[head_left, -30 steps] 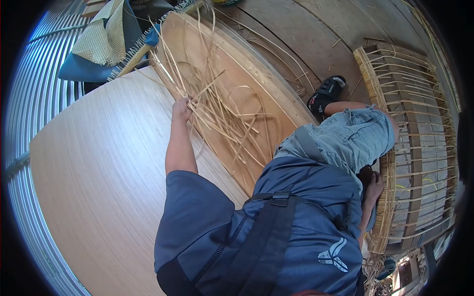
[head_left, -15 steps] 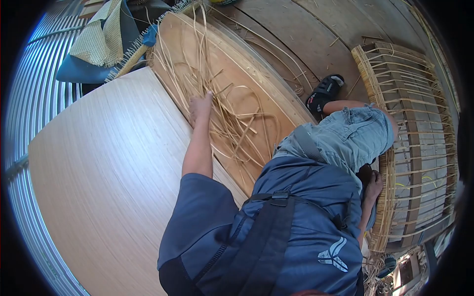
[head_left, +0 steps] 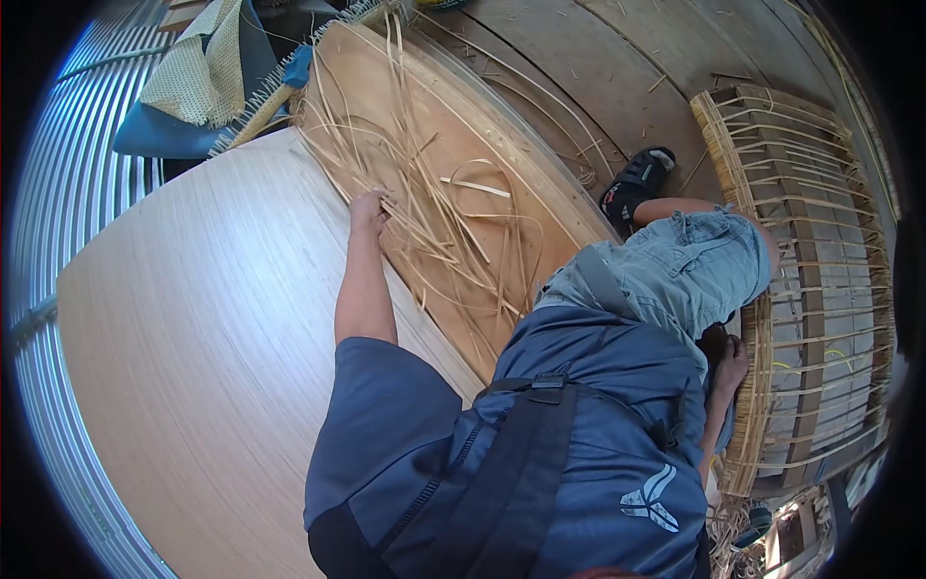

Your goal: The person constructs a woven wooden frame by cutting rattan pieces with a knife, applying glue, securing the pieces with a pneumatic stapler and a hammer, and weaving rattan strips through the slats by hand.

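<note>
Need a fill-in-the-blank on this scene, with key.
Between the bare left hand and bare right hand, nearer the loose, thin tan strips is the ____.
The silvery corrugated metal sheet is at picture left; the long yellowish slatted frame, picture ____.
The white logo is on the dark blue cloth ____.
Missing: left; right; shirt.

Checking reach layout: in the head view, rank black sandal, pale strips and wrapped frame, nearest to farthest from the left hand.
1. Pale strips: right at the left hand, spreading to its right in the view.
2. Black sandal: farther right, past the strips.
3. Wrapped frame: farthest, near the view's right side.
</note>
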Available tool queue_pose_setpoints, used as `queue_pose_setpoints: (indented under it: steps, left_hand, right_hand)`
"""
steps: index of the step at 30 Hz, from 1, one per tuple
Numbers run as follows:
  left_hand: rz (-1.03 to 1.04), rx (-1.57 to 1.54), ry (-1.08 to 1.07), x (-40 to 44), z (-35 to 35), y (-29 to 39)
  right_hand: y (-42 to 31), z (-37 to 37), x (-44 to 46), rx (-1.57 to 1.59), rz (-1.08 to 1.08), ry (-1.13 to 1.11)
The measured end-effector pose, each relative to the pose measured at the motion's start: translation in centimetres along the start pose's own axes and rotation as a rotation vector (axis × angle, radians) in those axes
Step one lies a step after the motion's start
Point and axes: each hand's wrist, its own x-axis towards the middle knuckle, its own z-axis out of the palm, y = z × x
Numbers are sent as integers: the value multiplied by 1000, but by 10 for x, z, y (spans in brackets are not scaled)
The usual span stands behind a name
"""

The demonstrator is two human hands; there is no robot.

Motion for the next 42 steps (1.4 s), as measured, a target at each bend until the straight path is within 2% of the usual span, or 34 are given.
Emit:
queue_pose_setpoints:
  steps: [1, 3, 4, 6, 7, 9, 12, 15, 16, 17, 19, 21, 22, 24, 25, 27, 34, 36, 37, 39, 42]
  left_hand:
    - [-1, 0, 0, 10, -6, -8]
    - [157, 370, 290, 33, -17, -27]
    - [156, 371, 288, 21, -8, -21]
    - [385, 877, 744, -8, 15, -6]
    - [384, 878, 741, -15, 24, 2]
    - [504, 847, 506, -22, 42, 17]
    - [433, 906, 403, -19, 77, 40]
    - [434, 916, 328, 31, 84, 33]
    - [433, 922, 322, 76, 71, 21]
    - [592, 1209, 221, 133, 50, 5]
    - [757, 1491, 113, 136, 48, 15]
    - [273, 598, 81, 47, 62, 56]
    - [274, 597, 86, 44, 57, 57]
    - [331, 392, 42, 36, 48, 62]
    - [332, 393, 47, 28, 45, 64]
    - [471, 378, 136, 16, 47, 69]
    - [603, 523, 267, 51, 24, 74]
    - [839, 704, 538, 57, 22, 77]
    - [839, 702, 537, 45, 25, 83]
    - [609, 730, 440, 23, 27, 97]
    - [617, 650, 539, 26, 21, 96]
  right_hand:
    - [-2, 0, -1, -19, -14, 8]
    - [2, 1, 0, -6, -13, 6]
    - [5, 1, 0, 8, -13, 4]
    - [12, 2, 3, 16, -6, 3]
    - [14, 1, 3, 24, 1, -1]
    - [17, 0, 3, 6, -2, 0]
    - [5, -1, 0, -41, -7, 3]
    - [5, -1, -1, -87, -3, 20]
    - [6, -1, -2, -103, -3, 23]
    - [7, -2, -3, -106, 2, 22]
    - [6, 0, -2, -90, 16, 21]
    - [9, 1, -1, -70, 28, 12]
    - [11, 2, 1, -51, 37, 7]
    - [16, 3, 3, -41, 22, 2]
    - [18, 4, 4, -37, 13, 2]
    - [14, 2, 3, -52, 0, 7]
    - [13, 3, 2, 5, -2, 13]
    - [14, 3, 2, 12, 5, 7]
    - [14, 2, 2, 20, 12, 2]
    - [10, 1, 1, 21, 10, -2]
    - [10, 1, 1, 11, 1, 2]
